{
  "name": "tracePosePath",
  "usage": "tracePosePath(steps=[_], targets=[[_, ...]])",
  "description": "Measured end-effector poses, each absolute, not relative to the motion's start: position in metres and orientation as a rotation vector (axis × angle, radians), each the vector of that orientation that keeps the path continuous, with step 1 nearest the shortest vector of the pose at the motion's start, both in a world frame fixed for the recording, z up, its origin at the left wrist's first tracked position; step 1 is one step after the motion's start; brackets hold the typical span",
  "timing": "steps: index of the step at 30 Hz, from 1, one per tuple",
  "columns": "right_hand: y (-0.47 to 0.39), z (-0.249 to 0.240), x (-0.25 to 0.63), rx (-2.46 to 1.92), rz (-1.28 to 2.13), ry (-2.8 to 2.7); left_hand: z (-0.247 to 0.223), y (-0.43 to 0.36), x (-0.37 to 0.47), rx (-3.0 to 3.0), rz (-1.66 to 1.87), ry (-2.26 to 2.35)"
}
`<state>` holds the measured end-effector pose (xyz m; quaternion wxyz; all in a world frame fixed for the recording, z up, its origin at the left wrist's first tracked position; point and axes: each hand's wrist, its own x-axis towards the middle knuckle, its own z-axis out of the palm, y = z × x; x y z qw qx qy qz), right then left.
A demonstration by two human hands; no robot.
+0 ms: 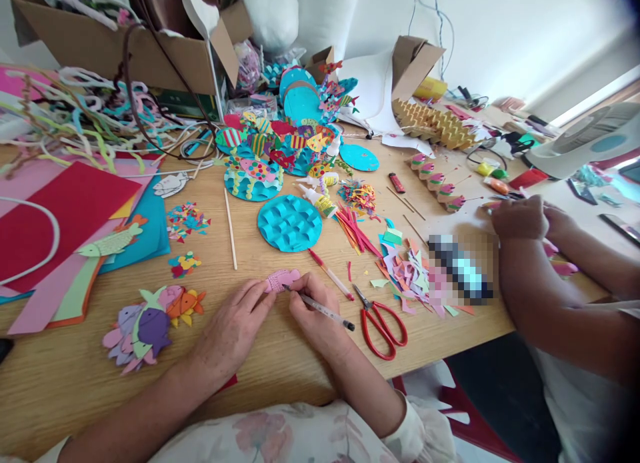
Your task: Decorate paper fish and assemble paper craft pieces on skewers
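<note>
A small pink paper fish (281, 281) with dark line marks lies on the wooden table in front of me. The fingertips of my left hand (233, 323) press on its left end, the fingers resting flat. Pinched in my right hand (316, 311) is a clear pen (327, 311), its tip touching the fish near the middle. Beside my right hand are red-handled scissors (383, 323), slightly open, and a red pen (331, 275). A pile of cut paper fish (143, 326) sits left of my left hand.
A blue disc with curled strips (289, 223) lies beyond the fish. Paper scraps (413, 273) spread at the right, near another person's hands (520, 219). Coloured sheets (65, 223) are at the left. Decorated discs, glue bottles (319, 201) and a cardboard box (125, 56) stand farther back.
</note>
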<state>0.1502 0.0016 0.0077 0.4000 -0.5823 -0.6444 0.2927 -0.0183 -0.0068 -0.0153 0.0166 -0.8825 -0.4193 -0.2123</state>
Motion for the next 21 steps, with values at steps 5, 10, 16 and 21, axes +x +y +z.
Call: tracePosePath(steps=[5,10,16,21], targets=[[0.0022,0.0062,0.1502,-1.487,0.736,-1.663,-0.0161,-0.007,-0.0185,-2.774,-0.69,-1.31],[0.0026,0.0051,0.1501,-1.491,0.736,-1.696,-0.0159,-0.0067,-0.0191,-2.76,-0.665,-1.281],[0.0022,0.0059,0.1506,-1.491,0.702,-1.707,-0.0129,-0.0063,-0.0184,-2.759,-0.646,-1.27],[0.0024,0.0065,0.1506,-1.489,0.673,-1.698,-0.0123,-0.0068,-0.0187,-2.759,-0.645,-1.268]])
